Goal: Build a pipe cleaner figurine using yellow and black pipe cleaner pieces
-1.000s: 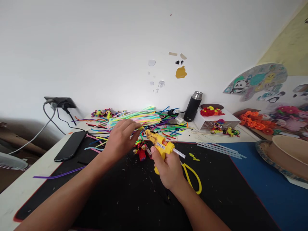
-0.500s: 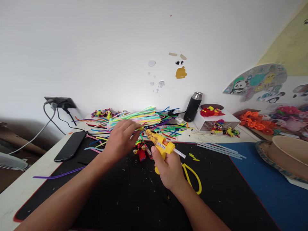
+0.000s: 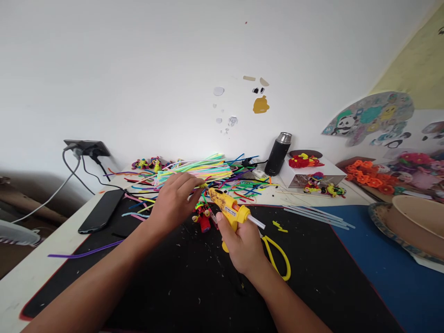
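My right hand point(image 3: 244, 245) is wrapped round the handle of a yellow glue gun point(image 3: 231, 210), with a clear glue stick point(image 3: 257, 222) jutting from its back end. The gun's stained nozzle points up and left. My left hand point(image 3: 173, 199) pinches a small yellow piece point(image 3: 203, 185) right at the nozzle tip; its exact kind is too small to tell. Below the fingers, a small red pipe-cleaner figure point(image 3: 203, 222) rests on the black mat point(image 3: 166, 286). Yellow-handled scissors point(image 3: 285, 259) lie partly hidden behind my right hand.
A bundle of pastel pipe cleaners point(image 3: 197, 171) lies at the back among loose coloured ones. A phone point(image 3: 101, 211) is at the left. A black flask point(image 3: 278, 155) stands near a white box point(image 3: 294, 178). Glue sticks point(image 3: 317, 215) and yellow bits point(image 3: 279, 226) lie right.
The glue gun has shifted slightly left and down, its nozzle closer to the yellow piece. My left hand has stayed almost still.
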